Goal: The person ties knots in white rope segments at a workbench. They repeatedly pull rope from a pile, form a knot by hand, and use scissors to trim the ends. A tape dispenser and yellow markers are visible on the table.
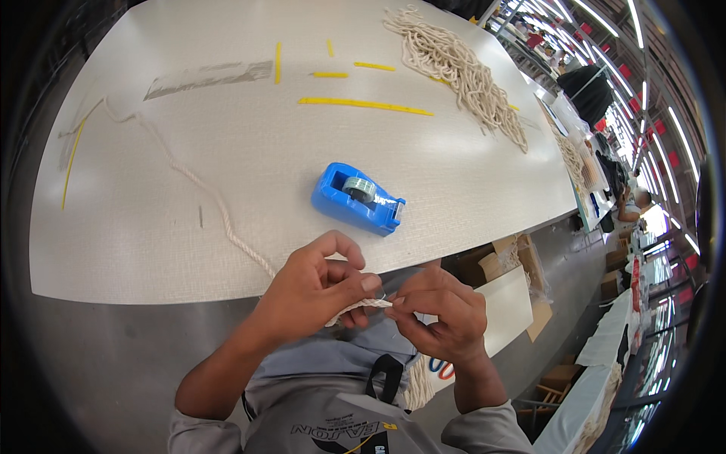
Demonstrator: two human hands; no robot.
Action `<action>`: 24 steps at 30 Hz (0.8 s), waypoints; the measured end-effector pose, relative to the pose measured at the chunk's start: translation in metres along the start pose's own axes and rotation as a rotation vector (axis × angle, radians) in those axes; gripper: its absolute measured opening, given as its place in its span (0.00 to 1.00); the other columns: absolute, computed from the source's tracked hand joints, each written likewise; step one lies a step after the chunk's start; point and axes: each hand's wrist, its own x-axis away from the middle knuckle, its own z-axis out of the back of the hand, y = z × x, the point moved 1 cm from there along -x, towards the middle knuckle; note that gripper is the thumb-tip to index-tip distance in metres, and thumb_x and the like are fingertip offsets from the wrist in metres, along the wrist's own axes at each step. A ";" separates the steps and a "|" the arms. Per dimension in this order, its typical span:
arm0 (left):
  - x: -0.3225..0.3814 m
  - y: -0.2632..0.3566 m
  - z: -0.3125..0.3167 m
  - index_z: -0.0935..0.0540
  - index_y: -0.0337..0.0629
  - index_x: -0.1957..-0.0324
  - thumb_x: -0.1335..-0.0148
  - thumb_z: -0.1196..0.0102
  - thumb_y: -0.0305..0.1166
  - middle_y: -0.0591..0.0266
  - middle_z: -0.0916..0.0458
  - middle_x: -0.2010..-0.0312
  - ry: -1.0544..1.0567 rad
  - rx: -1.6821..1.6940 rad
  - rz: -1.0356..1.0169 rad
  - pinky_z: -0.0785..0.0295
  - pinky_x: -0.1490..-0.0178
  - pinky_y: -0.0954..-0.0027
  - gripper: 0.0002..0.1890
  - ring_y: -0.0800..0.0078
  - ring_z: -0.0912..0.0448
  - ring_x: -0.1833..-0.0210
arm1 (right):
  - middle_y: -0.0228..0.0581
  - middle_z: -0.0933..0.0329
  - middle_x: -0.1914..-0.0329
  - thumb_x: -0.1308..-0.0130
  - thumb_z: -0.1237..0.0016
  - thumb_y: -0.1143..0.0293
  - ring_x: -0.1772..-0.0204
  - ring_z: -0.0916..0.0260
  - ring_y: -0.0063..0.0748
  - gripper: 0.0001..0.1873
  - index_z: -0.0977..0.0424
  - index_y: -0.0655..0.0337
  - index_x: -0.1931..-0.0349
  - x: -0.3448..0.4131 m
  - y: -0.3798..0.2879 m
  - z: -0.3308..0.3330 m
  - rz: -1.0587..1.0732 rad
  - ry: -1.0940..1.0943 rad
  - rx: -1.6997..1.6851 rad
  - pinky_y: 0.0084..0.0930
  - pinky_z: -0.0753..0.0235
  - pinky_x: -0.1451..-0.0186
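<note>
Over my lap, just past the table's near edge, my left hand (326,286) holds a twisted off-white rope (244,248) near its end, thumb on top. The fingertips of my right hand (439,312) pinch the tip of this rope. From my left hand the rope runs back over the pale table (142,238) in a loose curve to the far left. A blue tape dispenser (351,204) with a roll of clear tape (359,189) stands on the table just beyond my hands.
A heap of off-white rope (459,68) lies at the table's back right. Yellow tape strips (366,106) mark the tabletop. At my right are a lower white surface (507,312), orange and blue scissor handles (446,370), more rope (418,383) and cardboard boxes (524,255). People work far right.
</note>
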 end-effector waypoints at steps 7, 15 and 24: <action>0.016 -0.007 -0.006 0.24 0.37 0.58 0.38 0.34 0.23 0.62 0.18 0.64 0.079 -0.495 -0.492 0.26 0.61 0.77 0.11 0.81 0.21 0.64 | 0.37 0.20 0.68 0.49 0.34 0.83 0.67 0.21 0.32 0.11 0.21 0.62 0.67 0.001 0.001 0.002 -0.086 0.041 0.003 0.25 0.22 0.68; 0.018 -0.016 -0.008 0.25 0.36 0.57 0.39 0.35 0.19 0.62 0.19 0.64 0.092 -0.243 -0.460 0.29 0.64 0.81 0.12 0.86 0.25 0.67 | 0.38 0.19 0.66 0.46 0.32 0.77 0.65 0.19 0.32 0.12 0.21 0.64 0.62 0.003 -0.002 0.004 -0.155 0.019 -0.102 0.24 0.20 0.62; 0.019 -0.016 -0.016 0.26 0.40 0.56 0.40 0.35 0.19 0.69 0.20 0.66 0.144 -0.357 -0.430 0.34 0.69 0.84 0.15 0.90 0.31 0.70 | 0.37 0.20 0.62 0.36 0.38 0.74 0.56 0.21 0.25 0.09 0.22 0.67 0.59 0.008 0.009 -0.007 -0.421 -0.019 -0.467 0.21 0.22 0.56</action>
